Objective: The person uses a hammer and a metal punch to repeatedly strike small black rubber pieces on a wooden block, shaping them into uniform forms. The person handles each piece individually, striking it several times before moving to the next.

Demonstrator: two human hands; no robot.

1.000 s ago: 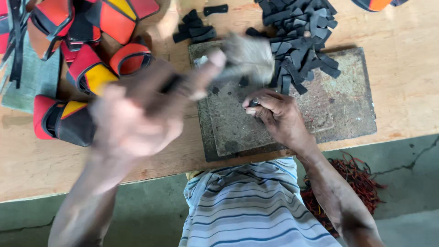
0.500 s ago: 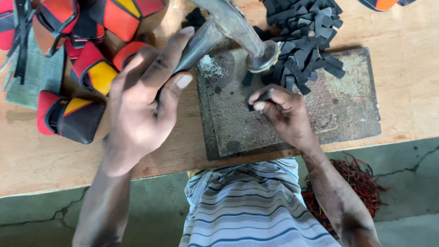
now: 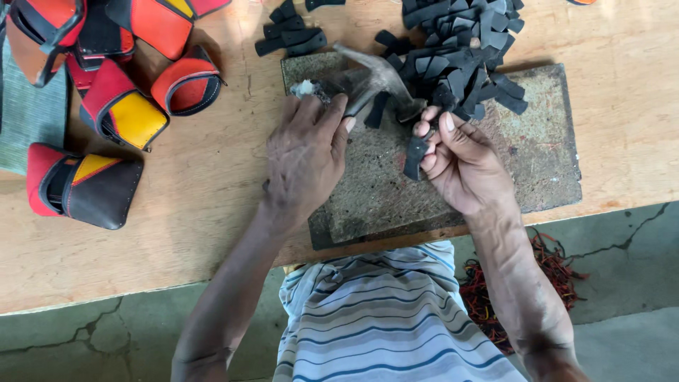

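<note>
Your left hand [image 3: 305, 159] is clamped around the handle of a hammer [image 3: 375, 83], whose metal head rests low over the back of the stone slab [image 3: 495, 177], just beside the strap you are working. Your right hand [image 3: 463, 161] has its fingers pinched together on one black strap piece [image 3: 415, 157], holding it upright against the slab near the slab's middle. By the look of it you are partway through: one piece is in hand, and a large heap of black strap pieces [image 3: 460, 49] lies across the back right corner of the slab, too tangled to count exactly, though it is well over twenty. A smaller group of about five black pieces [image 3: 290, 32] sits apart on the bench [image 3: 212, 212], just behind the slab's back left corner; I cannot tell whether these are the finished ones. Toward the bench's back left corner lie about six red, yellow and black leather pouches [image 3: 113, 106], some cut off by the frame. You have one hammer and one slab. A tangle of red cord [image 3: 488, 297] lies on the floor below the bench's front edge.
</note>
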